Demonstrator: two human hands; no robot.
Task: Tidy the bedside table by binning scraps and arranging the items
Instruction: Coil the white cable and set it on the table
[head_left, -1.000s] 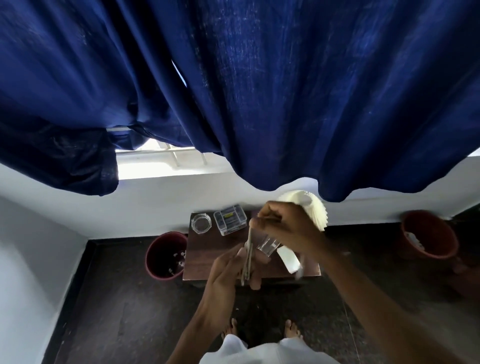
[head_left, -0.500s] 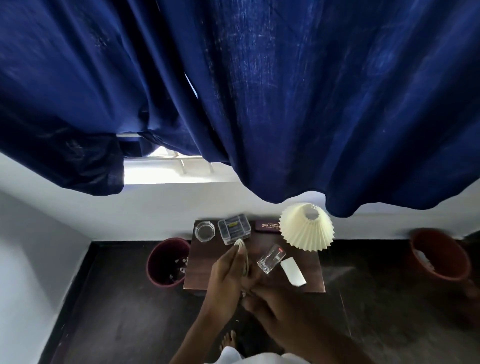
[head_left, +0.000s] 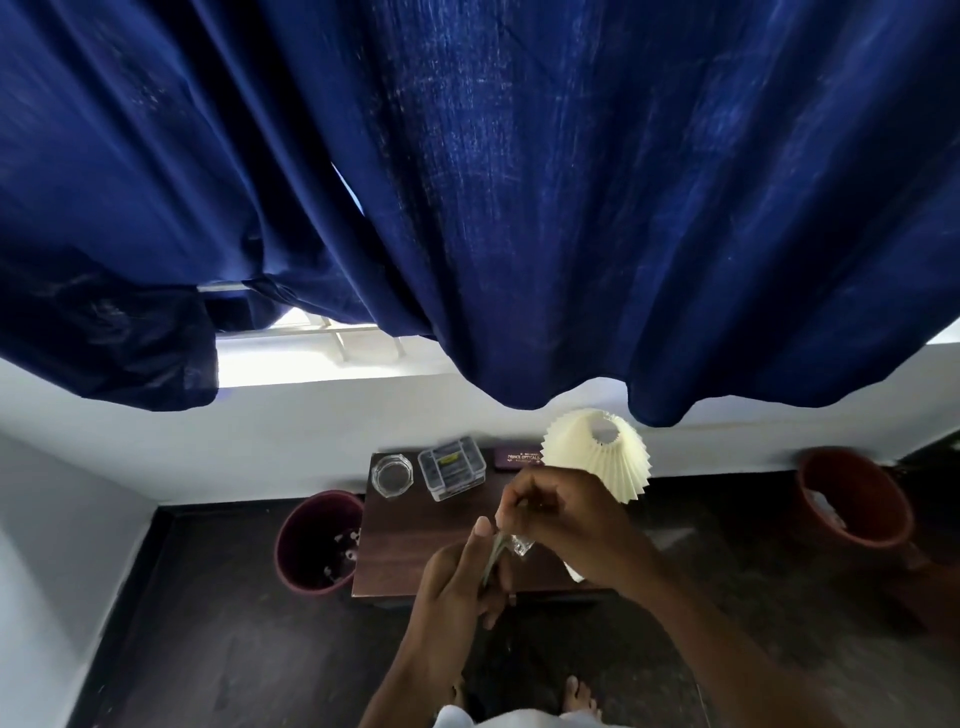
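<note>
My left hand (head_left: 460, 579) is over the front of the dark wooden bedside table (head_left: 395, 551) and grips a thin bundle of pale strips (head_left: 492, 557), held upright. Just above it, my right hand (head_left: 569, 519) pinches its fingertips together at the top end of the bundle. Part of a clear glass (head_left: 522, 546) shows under my right hand. A white paper piece (head_left: 571, 572) lies mostly hidden beneath my right wrist.
At the table's back stand a glass ashtray (head_left: 392, 475), a clear plastic box (head_left: 453, 467), a dark spectacle case (head_left: 517, 457) and a pleated cream lampshade (head_left: 597, 457). A maroon bin (head_left: 317, 540) holding scraps stands left of the table. A terracotta bin (head_left: 852, 506) stands far right. The blue curtain (head_left: 519, 208) hangs overhead.
My right hand dropped low toward my body, then came back up over the table to the top of the bundle. My left hand kept the strips and moved little.
</note>
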